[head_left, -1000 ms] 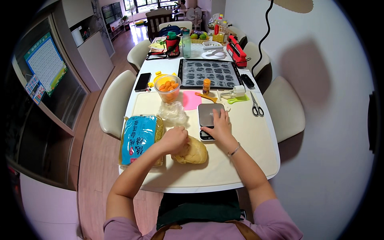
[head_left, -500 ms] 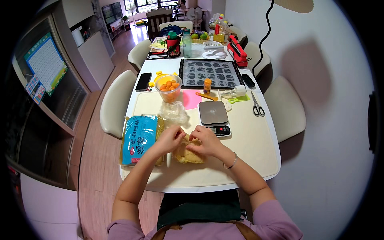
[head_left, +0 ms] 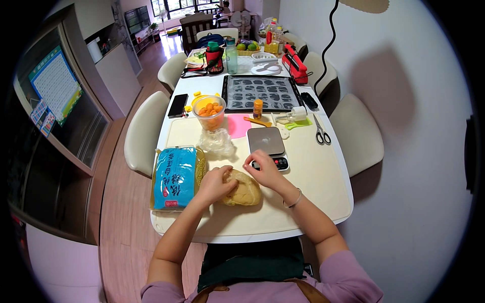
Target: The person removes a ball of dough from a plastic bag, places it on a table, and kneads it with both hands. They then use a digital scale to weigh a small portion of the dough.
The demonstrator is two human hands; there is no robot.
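A tan, dough-like lump in clear plastic [head_left: 245, 192] lies on the cream mat in front of me. My left hand [head_left: 218, 185] grips its upper left side, fingers curled over the plastic. Just above the lump, my right hand [head_left: 267, 170] is held with fingertips pinched together near the front of the kitchen scale [head_left: 266, 141]. Anything in that pinch is too small to make out. To the left lies a large blue-and-clear package [head_left: 175, 177]. Crumpled clear plastic [head_left: 216, 142] sits beyond my left hand, beside a clear tub of orange balls [head_left: 209, 112].
Farther back lies a black baking tray [head_left: 262, 93] with a patterned liner. A pink disc [head_left: 237, 125], an orange-capped jar [head_left: 257, 108] and scissors [head_left: 321, 132] surround the scale. A phone [head_left: 178, 105] rests at the left edge. Chairs [head_left: 356, 136] flank the table.
My hands have drawn apart: the right lifted off the lump toward the scale, the left settled lower on it. More of the lump's top shows. The view shifted slightly.
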